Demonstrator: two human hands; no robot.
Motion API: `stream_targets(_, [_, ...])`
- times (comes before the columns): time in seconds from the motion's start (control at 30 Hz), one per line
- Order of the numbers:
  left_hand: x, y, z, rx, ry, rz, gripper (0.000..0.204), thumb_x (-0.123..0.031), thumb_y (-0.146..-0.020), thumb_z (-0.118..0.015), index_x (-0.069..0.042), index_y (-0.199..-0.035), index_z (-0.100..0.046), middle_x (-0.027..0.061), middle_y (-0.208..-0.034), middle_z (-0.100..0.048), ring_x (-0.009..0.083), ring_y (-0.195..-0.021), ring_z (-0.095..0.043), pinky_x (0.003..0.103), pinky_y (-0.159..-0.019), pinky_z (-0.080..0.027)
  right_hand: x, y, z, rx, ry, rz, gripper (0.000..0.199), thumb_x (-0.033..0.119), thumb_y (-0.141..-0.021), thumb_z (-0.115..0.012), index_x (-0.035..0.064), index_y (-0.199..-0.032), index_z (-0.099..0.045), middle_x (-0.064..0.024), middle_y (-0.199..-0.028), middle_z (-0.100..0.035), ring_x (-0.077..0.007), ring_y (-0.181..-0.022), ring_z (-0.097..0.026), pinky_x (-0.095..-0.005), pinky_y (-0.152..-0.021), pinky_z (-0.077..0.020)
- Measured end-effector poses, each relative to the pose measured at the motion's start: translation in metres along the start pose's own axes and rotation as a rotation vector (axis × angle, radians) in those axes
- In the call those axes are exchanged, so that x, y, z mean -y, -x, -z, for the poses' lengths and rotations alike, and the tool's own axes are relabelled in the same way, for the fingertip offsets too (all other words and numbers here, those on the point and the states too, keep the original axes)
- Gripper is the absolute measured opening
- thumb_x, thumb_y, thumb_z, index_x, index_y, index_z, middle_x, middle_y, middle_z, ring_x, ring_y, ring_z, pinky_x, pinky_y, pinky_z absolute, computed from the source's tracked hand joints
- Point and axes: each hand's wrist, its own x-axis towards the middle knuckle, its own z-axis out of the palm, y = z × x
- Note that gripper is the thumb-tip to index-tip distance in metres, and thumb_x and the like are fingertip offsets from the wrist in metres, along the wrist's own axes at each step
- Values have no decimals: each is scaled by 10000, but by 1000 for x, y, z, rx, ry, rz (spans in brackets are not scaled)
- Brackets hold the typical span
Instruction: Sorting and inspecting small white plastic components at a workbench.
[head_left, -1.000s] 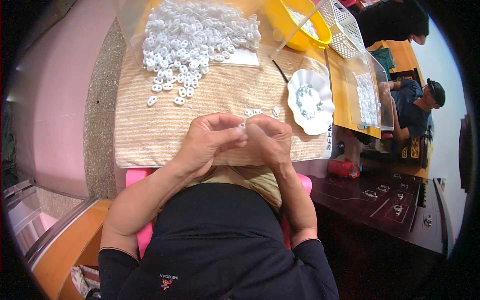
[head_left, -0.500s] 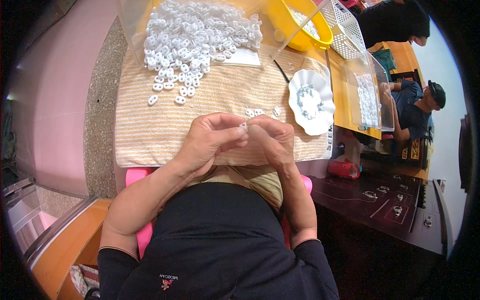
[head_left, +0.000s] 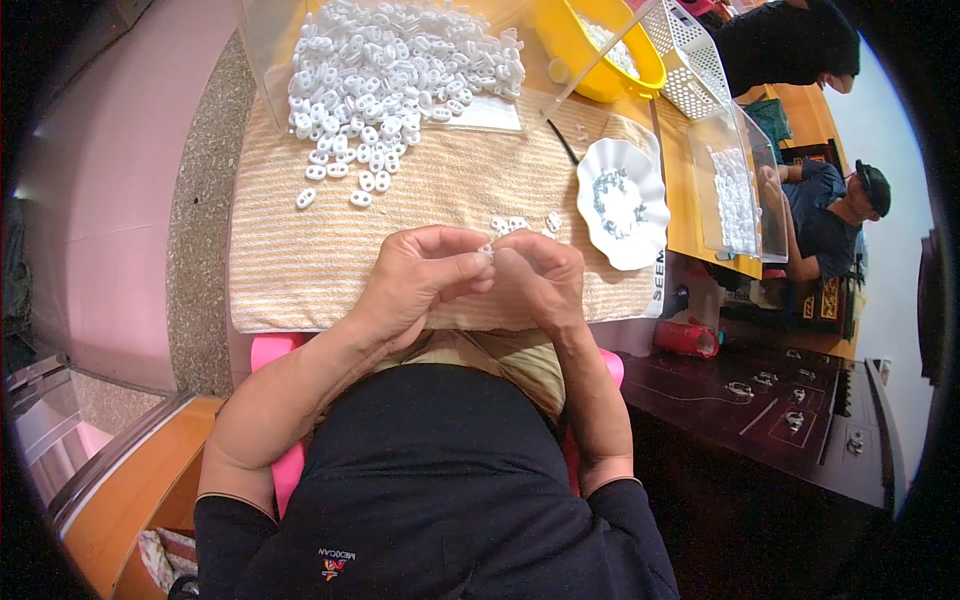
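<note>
White plastic piece (head_left: pixel 487 250) sits pinched between your two hands at the near edge of the striped cloth (head_left: pixel 300 260). Your left hand (head_left: pixel 420 280) has its fingertips closed on it, and your right hand (head_left: pixel 540 280) meets it from the right, fingers curled shut against the same piece. A few loose pieces (head_left: pixel 520 224) lie just beyond, the big pile (head_left: pixel 390 70) far left, the white scalloped dish (head_left: pixel 624 203) right.

My left hand (head_left: pixel 425 280) and right hand (head_left: pixel 535 280) have barely shifted, fingers (head_left: pixel 470 262) still pinching the small white piece (head_left: pixel 487 250).
</note>
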Motion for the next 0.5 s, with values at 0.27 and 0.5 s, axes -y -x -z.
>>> stream_targets(0.27, [2,0,1,12,-39,-16,201,-26,-855,-667,37,-1043,-633,105,-915,-672,157,-796,-661,281,-753,-575,1,0,1,27,109,39,128,90,-938,-597,-23,-954,-654,-27,-840,-655,-78,-768,-597,-213,-695,-481])
stream_targets(0.5, [3,0,2,12,-96,-68,200,-23,-848,-675,50,-1031,-640,104,-891,-679,147,-783,-657,263,-748,-554,5,0,-3,15,142,8,134,84,-943,-583,-31,-938,-652,-38,-798,-661,-81,-741,-605,-213,-675,-487])
